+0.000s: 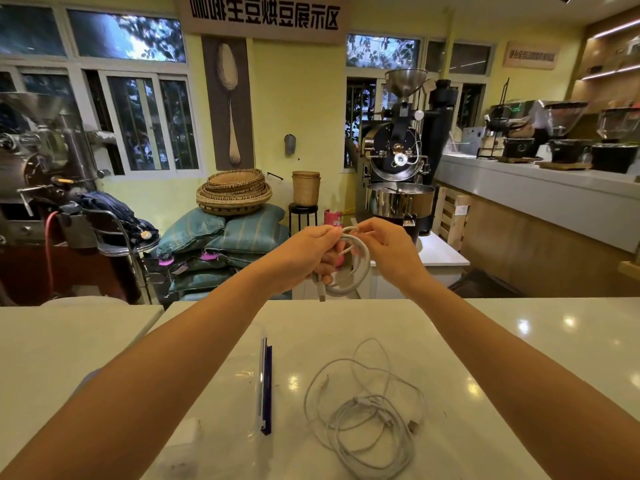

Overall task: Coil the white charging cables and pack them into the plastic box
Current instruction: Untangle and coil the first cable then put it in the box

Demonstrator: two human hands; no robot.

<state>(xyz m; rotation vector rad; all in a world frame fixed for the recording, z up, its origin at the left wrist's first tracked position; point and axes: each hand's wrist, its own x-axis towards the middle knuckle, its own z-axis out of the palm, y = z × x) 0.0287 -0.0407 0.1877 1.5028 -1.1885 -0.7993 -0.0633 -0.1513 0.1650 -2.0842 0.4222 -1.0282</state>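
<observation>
I hold a coiled white charging cable (pixel 349 271) up above the far edge of the white table (pixel 519 341). My left hand (pixel 304 251) grips the bundle of loops, and a plug end hangs below it. My right hand (pixel 388 244) pinches the cable at the top of the coil. On the table near me lies a loose tangle of white cables (pixel 367 407). The clear plastic box (pixel 242 386) with a blue clip on its rim sits under my left forearm, partly hidden by it.
Beyond the table stand stacked sacks (pixel 221 244) with woven baskets on top, a black stool (pixel 303 211), a coffee roaster (pixel 398 161) and a small white table (pixel 440 251). A long counter (pixel 554 195) with grinders runs along the right.
</observation>
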